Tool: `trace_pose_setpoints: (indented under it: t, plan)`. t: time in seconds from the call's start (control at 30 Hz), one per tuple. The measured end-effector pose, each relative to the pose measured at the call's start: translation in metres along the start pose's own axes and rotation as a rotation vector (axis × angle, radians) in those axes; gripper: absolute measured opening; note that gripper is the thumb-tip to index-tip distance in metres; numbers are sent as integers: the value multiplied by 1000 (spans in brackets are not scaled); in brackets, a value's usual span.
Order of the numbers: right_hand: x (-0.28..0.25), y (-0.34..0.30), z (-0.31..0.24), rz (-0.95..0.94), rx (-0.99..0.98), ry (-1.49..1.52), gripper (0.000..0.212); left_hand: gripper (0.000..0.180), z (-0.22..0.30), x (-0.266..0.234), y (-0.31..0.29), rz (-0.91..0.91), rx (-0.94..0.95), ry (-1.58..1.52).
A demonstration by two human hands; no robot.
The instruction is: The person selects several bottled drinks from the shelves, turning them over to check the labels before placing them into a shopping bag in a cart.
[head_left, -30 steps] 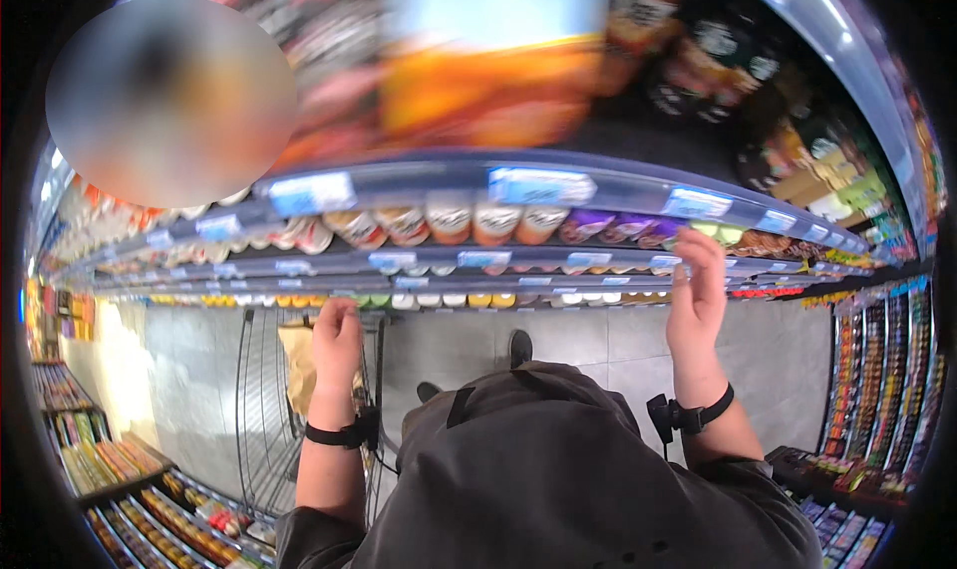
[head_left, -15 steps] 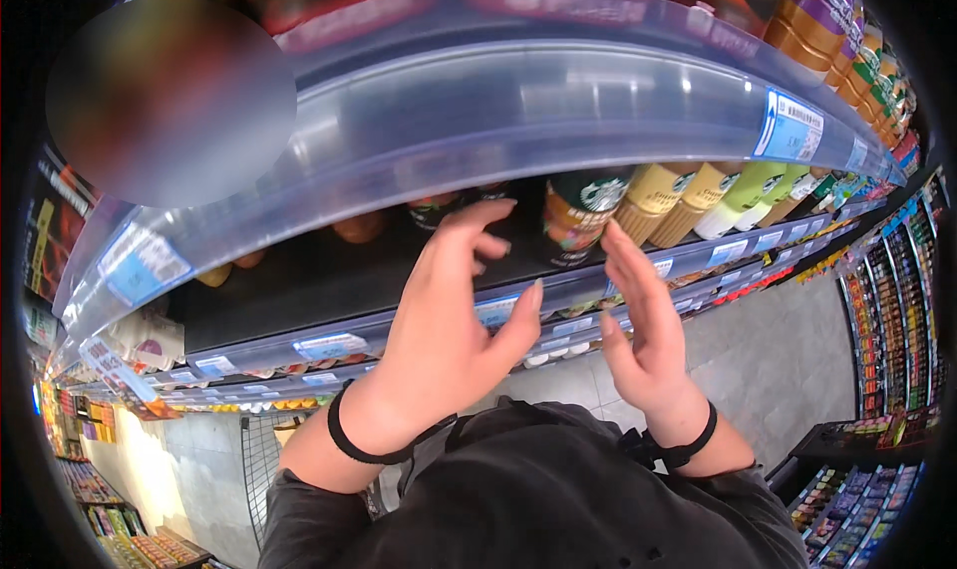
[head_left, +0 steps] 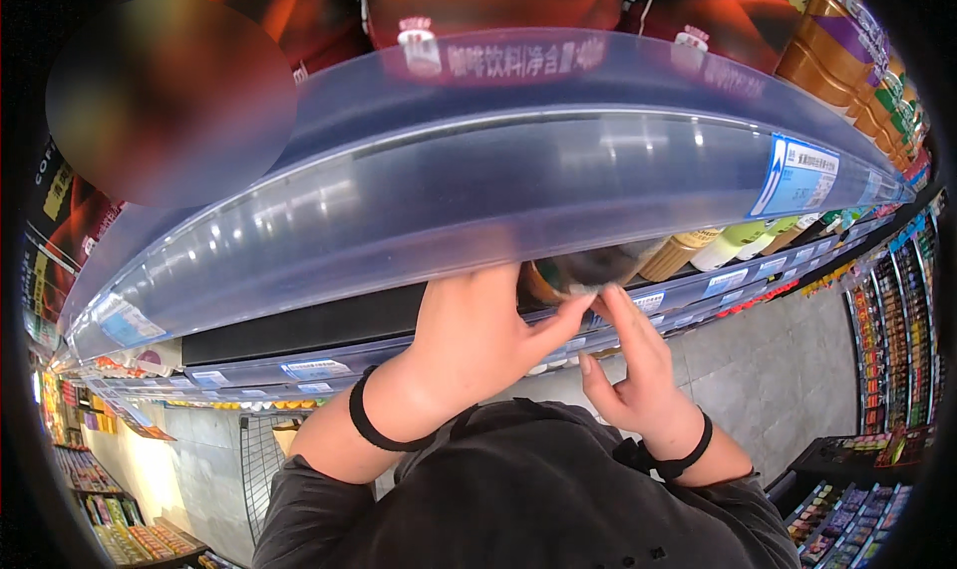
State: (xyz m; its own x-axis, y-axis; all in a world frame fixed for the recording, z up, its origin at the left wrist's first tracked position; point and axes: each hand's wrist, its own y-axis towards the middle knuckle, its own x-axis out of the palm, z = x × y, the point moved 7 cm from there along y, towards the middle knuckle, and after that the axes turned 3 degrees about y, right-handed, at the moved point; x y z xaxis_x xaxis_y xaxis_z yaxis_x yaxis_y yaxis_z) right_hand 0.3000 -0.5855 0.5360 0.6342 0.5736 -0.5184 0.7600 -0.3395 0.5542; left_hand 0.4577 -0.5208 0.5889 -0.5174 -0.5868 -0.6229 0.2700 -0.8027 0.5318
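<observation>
Upper shelf edge (head_left: 478, 195), a wide clear strip, serves as reference. A dark bottle (head_left: 603, 267) shows just below the shelf edge, right of its middle; its upper part is seen through the strip, and its print is too blurred to tell. Left hand (head_left: 474, 335): back of the hand below the shelf edge, fingers passing behind it and mostly hidden, thumb reaching across to the bottle's near end; whether these fingers grip, cannot tell. Right hand (head_left: 638, 375): below the shelf edge, open, fingers extended together with tips at the bottle's near end, thumb spread away from it. Light-brown bottle (head_left: 680, 255) and green-and-white bottle (head_left: 733, 242) stand below the right part of the shelf edge, beyond the dark bottle. Lower shelf (head_left: 299, 338) runs beneath the shelf edge. Dark red packs (head_left: 488, 11) stand above it; a wire cart (head_left: 261, 459) is well below its left part.
</observation>
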Motion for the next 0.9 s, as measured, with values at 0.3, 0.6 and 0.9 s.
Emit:
trace_pose_setpoints:
  t: [0.3, 0.6, 0.9]
  plan:
    - [17, 22, -19, 50, -351, 141, 83, 48, 27, -18, -59, 88, 665, -118]
    - [96, 29, -42, -300, -384, 350, 71, 74, -7, -90, -135, 214, 243, -354]
    - [223, 41, -71, -749, -91, 594, 71, 39, -59, -196, -263, 353, -121, -2]
